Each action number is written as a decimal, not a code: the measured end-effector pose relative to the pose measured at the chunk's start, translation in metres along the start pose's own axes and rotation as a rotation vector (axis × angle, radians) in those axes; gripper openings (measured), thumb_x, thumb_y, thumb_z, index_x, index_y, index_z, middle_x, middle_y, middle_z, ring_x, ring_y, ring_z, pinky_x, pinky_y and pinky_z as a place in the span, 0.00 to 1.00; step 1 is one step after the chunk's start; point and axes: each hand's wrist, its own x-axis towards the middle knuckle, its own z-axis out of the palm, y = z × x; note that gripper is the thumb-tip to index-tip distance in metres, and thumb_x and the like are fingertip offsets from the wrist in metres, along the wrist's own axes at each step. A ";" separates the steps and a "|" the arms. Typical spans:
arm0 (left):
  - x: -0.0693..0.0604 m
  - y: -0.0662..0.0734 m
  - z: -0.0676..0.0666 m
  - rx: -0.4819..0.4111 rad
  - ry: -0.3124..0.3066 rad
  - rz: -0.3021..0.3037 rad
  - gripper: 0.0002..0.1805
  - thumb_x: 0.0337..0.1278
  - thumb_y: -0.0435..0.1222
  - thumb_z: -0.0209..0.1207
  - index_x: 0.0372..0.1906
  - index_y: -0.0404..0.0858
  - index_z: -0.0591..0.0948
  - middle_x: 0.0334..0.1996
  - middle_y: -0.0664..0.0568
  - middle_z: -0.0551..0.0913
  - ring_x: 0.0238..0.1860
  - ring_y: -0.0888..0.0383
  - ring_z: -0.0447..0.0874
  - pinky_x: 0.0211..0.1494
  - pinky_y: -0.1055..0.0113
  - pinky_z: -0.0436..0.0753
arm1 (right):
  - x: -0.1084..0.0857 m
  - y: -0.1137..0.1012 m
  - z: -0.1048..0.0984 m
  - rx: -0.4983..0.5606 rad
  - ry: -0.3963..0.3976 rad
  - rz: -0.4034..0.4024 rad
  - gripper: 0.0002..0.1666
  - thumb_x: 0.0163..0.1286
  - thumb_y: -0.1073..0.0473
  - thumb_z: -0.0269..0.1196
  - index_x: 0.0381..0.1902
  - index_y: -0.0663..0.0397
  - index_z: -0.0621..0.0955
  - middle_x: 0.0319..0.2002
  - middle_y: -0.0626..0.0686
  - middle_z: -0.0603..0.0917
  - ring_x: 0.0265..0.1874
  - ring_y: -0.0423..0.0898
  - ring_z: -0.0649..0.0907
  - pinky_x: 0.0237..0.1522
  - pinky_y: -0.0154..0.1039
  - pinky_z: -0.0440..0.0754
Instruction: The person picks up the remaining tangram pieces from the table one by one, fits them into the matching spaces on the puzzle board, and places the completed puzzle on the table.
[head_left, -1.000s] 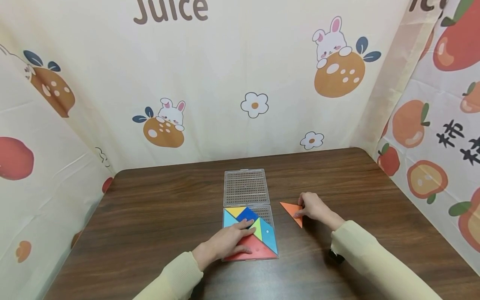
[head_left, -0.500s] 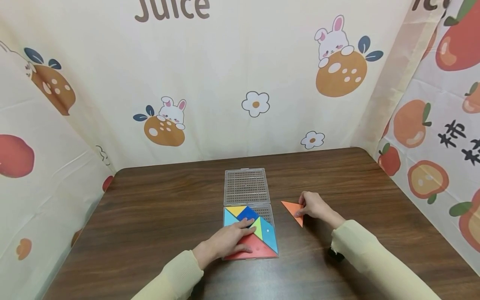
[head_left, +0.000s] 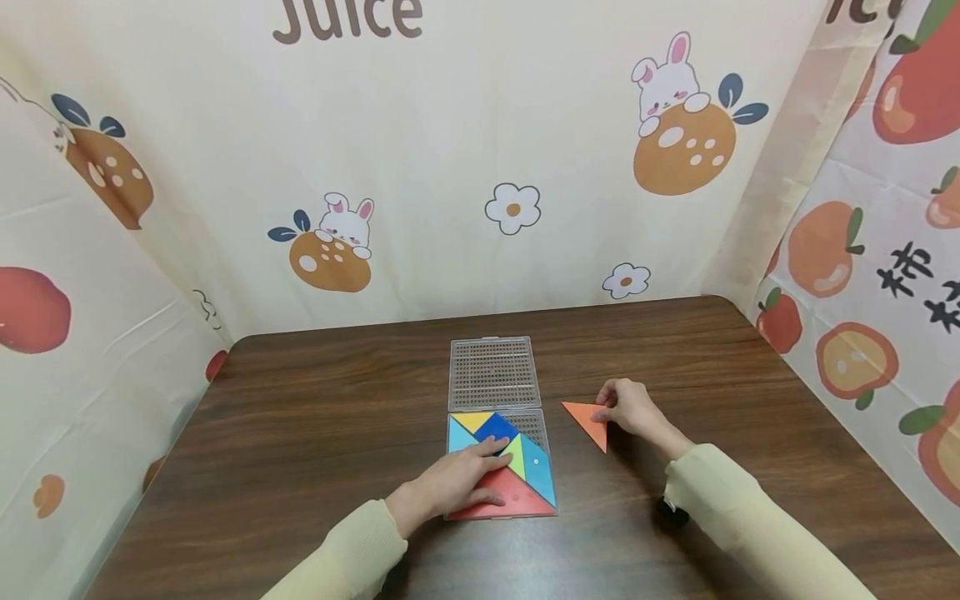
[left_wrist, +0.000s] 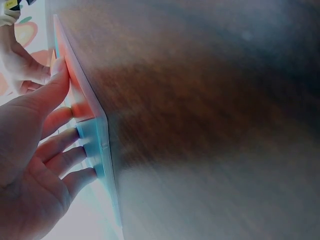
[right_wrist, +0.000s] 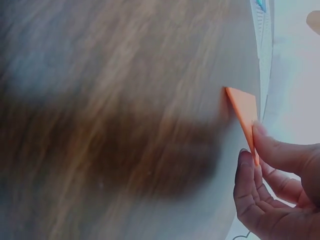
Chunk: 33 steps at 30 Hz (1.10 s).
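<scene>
My left hand (head_left: 453,483) rests with spread, extended fingers on the tangram pieces in a clear plastic case (head_left: 532,427). Under and around it lie a large red triangle (head_left: 528,500), a dark blue square (head_left: 491,427), a yellow triangle (head_left: 468,420), a light green triangle (head_left: 516,456), a blue parallelogram (head_left: 537,469) and a light blue triangle (head_left: 458,438), partly covered. To the right of the case, my right hand (head_left: 632,407) pinches an orange triangle (head_left: 587,418) between thumb and fingers. In the right wrist view the orange triangle (right_wrist: 244,107) looks tilted up from the table.
The case's perforated lid (head_left: 492,373) lies folded back flat behind the base. A gap in the base shows at its upper right corner. Dark wood tabletop (head_left: 330,417) surrounds the case, and a printed curtain (head_left: 442,275) hangs along the back and sides.
The right thumb has shifted upward on the orange triangle, and more of the triangle's right edge shows. My left hand stays on the pieces. The head view has shifted slightly.
</scene>
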 end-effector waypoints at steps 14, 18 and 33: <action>0.002 0.001 0.001 0.011 0.004 0.007 0.33 0.51 0.54 0.54 0.62 0.45 0.67 0.65 0.53 0.59 0.63 0.50 0.58 0.56 0.59 0.69 | -0.003 -0.008 -0.002 0.027 0.041 0.014 0.06 0.54 0.67 0.64 0.20 0.61 0.79 0.18 0.49 0.78 0.18 0.40 0.76 0.21 0.34 0.73; 0.002 0.000 0.001 0.012 0.004 0.003 0.33 0.51 0.54 0.54 0.62 0.45 0.68 0.65 0.53 0.60 0.63 0.50 0.58 0.56 0.59 0.69 | -0.001 -0.012 -0.003 0.056 0.033 0.023 0.07 0.55 0.68 0.63 0.20 0.62 0.79 0.18 0.50 0.79 0.18 0.40 0.78 0.21 0.34 0.75; 0.001 -0.001 0.002 0.010 0.004 0.004 0.32 0.51 0.53 0.54 0.62 0.44 0.68 0.65 0.53 0.59 0.63 0.52 0.58 0.56 0.60 0.69 | 0.009 -0.037 0.008 0.112 -0.009 0.002 0.06 0.55 0.68 0.63 0.20 0.63 0.80 0.19 0.51 0.79 0.19 0.43 0.79 0.22 0.34 0.77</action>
